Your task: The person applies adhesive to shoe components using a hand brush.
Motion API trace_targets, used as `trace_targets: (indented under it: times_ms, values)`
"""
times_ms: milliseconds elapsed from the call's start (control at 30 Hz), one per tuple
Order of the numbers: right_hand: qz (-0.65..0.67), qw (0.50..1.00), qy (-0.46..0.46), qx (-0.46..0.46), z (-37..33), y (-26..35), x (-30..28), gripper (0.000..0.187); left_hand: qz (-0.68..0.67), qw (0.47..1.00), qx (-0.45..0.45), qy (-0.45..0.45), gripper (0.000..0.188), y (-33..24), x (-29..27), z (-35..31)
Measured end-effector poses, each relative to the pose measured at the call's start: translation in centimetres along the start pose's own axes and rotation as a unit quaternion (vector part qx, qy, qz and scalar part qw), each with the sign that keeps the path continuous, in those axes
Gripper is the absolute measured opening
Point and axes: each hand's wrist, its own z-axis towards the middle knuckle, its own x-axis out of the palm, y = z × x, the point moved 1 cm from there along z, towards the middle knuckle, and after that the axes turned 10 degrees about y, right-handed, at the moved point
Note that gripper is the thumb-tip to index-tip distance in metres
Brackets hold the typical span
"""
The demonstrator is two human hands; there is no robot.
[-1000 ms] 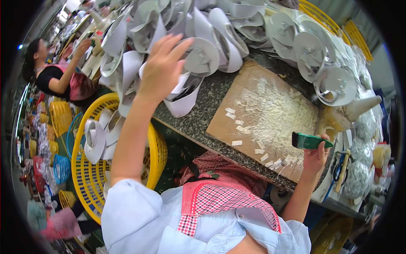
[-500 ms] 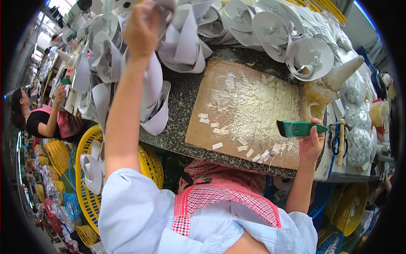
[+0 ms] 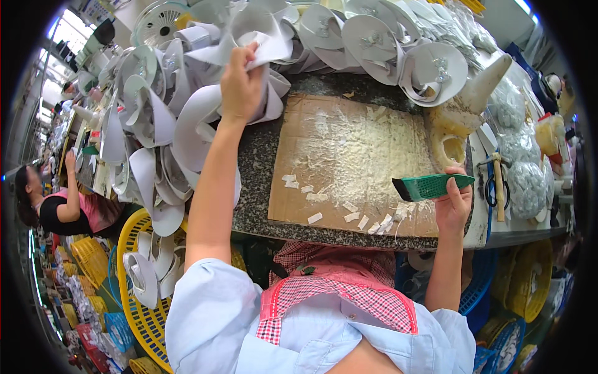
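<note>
Up at the far left of the table, my left hand (image 3: 243, 87) is closed with its fingers pinching a white shoe upper (image 3: 261, 38), a curved, folded sheet piece slightly blurred by motion. Around it lie several more white uppers in a heap. My right hand (image 3: 453, 209) is wrapped about a green brush (image 3: 433, 186) with dark bristles at its left end. That brush hovers over the right part of a cardboard sheet (image 3: 293, 137), which is caked with pale dried glue and dotted with small white scraps (image 3: 315, 218).
A glue-crusted pot (image 3: 450, 149) with a pale horn-shaped piece (image 3: 489, 81) stands right of the cardboard. Finished-looking uppers with silver bows (image 3: 434, 73) line the back. A yellow basket (image 3: 146, 311) sits below left. Another person (image 3: 68, 199) works at the far left.
My left hand has come down and to the right, with a white upper now plainly in its fingers. The green brush has shifted slightly left with the view.
</note>
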Motion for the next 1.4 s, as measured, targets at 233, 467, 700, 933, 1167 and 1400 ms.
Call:
trace_targets:
  times_ms: [233, 467, 700, 933, 1167, 1400]
  values:
    - [0.034, 0.998, -0.051, -0.002, -0.8, 0.8, -3.1, 0.021, 0.006, 0.974, 0.171, -0.146, 0.017, -5.6, -2.9, 3.1]
    - [-0.287, 0.931, -0.174, -0.144, 0.7, 3.8, -4.6, 0.016, 0.064, 0.915, 0.13, 0.375, 0.024, -17.0, 0.1, -10.3]
    - [-0.574, 0.792, -0.067, -0.198, 4.5, 2.9, -6.4, 0.012, -0.243, 0.884, 0.028, 0.399, 0.044, -15.4, 0.7, -5.7]
    - [-0.565, 0.796, 0.057, -0.207, 2.4, 7.1, -6.0, 0.016, -0.102, 0.87, 0.126, 0.466, 0.033, -13.4, 0.5, -5.3]
    - [-0.358, 0.924, -0.109, -0.078, -0.9, 5.2, -8.3, 0.013, -0.101, 0.789, -0.094, 0.599, 0.027, -17.1, 1.8, -8.1]
    - [-0.192, 0.979, 0.055, 0.028, 0.1, -1.7, 0.8, 0.013, -0.171, 0.697, -0.018, 0.697, 0.015, -14.4, 5.1, -4.9]
